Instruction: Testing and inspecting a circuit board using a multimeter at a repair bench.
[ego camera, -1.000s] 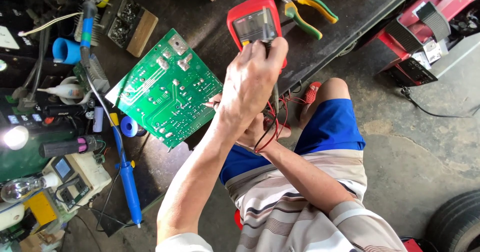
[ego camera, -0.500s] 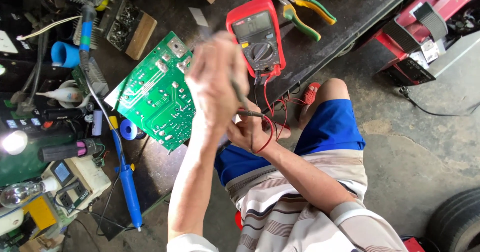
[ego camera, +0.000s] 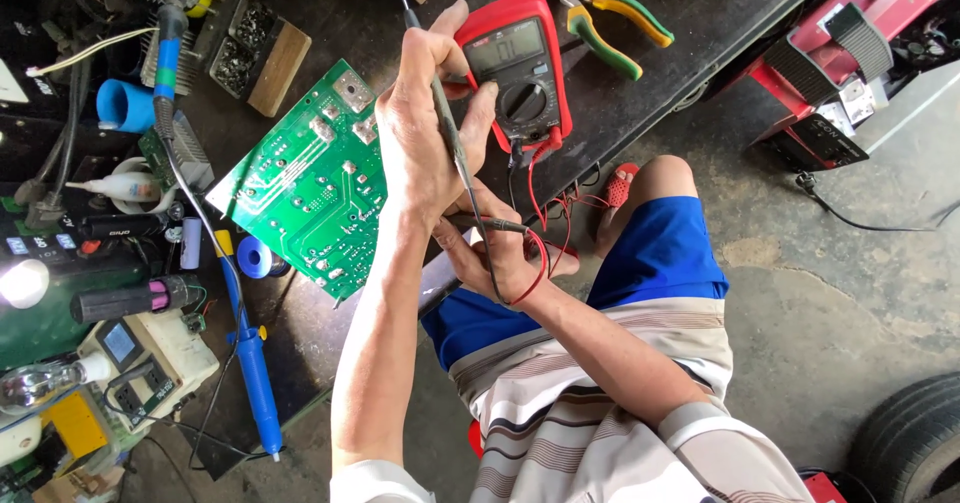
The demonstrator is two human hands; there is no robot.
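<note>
My left hand (ego camera: 425, 133) is raised over the dark workbench, shut on a thin black test probe (ego camera: 445, 113) whose tip points up and away. It hovers between a green circuit board (ego camera: 300, 188) on its left and a red multimeter (ego camera: 520, 68) on its right, partly covering the meter's left edge. Below it, near my lap, my right hand (ego camera: 500, 253) grips a second probe and the red and black test leads (ego camera: 540, 218), which loop back to the meter's sockets.
Green-and-yellow pliers (ego camera: 615, 18) lie behind the meter. A blue soldering iron (ego camera: 250, 363) and a blue tape roll (ego camera: 250, 258) lie left of the board, amid bench clutter. A red machine (ego camera: 850, 63) stands at the right, a tyre (ego camera: 910, 443) at the lower right.
My left hand left the multimeter's face, swung left over the board, and now holds the black probe upright beside the meter. The right hand stayed low with the leads.
</note>
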